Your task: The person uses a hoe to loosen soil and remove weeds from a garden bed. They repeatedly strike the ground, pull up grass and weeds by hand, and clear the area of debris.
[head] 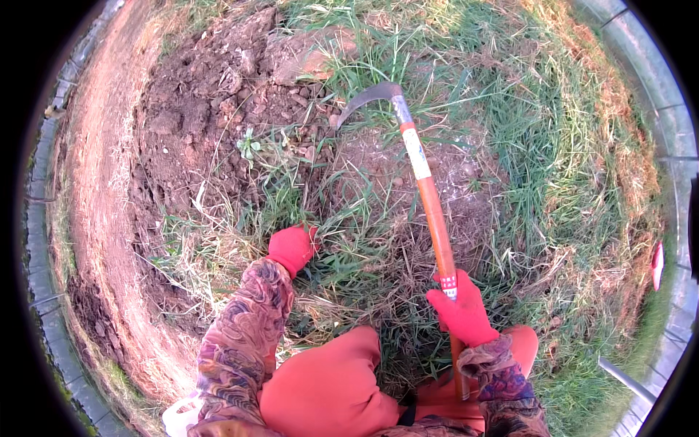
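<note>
My right hand, in a red glove, is closed around the orange wooden handle of a sickle. The handle slants up and slightly left, and the curved metal blade points left over grass and bare soil. My left hand, also in a red glove, is low among green grass left of the handle. Its fingers are partly hidden by the blades, so whether it grips any grass is unclear. Cut or dry grass lies around it.
Loose brown soil with clods spreads at upper left, beside a bare dirt strip. Thick grass covers the right side. A pale rod stands at lower right, a white plastic object at lower left. Greyish paving or edging curves along both rims.
</note>
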Tool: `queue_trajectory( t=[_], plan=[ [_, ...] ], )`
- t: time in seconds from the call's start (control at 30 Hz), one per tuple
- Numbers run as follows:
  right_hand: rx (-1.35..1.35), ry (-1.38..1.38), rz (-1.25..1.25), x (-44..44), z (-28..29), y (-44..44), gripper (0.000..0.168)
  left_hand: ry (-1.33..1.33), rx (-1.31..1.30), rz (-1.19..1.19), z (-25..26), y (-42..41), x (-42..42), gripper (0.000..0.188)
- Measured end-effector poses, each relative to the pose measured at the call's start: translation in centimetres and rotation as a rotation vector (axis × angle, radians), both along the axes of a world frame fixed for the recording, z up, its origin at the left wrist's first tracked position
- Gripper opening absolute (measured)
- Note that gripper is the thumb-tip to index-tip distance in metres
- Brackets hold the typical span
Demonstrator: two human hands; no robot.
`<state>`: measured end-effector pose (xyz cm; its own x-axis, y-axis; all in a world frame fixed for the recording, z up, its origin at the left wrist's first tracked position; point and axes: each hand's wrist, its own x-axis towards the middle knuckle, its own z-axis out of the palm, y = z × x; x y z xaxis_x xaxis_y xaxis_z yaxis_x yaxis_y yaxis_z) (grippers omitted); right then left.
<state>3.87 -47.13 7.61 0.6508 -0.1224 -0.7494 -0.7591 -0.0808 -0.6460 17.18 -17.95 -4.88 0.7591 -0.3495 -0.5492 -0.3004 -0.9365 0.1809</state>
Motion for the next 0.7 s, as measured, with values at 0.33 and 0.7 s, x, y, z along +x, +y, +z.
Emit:
queue_trajectory(
  t=[0.33, 0.7],
  plan=[
    [-0.022, 0.108, 0.146, -4.1, -1.1, 1.7, 0.037, -0.538, 0.330, -0.025, 1.8, -2.0, 11.8, 0.041],
    [-0.068, -0.112, 0.106, 1.8, -3.2, 2.0, 0.030, -0.098, -0.055, 0.267, -2.1, 0.9, 9.3, 0.029]
  ],
)
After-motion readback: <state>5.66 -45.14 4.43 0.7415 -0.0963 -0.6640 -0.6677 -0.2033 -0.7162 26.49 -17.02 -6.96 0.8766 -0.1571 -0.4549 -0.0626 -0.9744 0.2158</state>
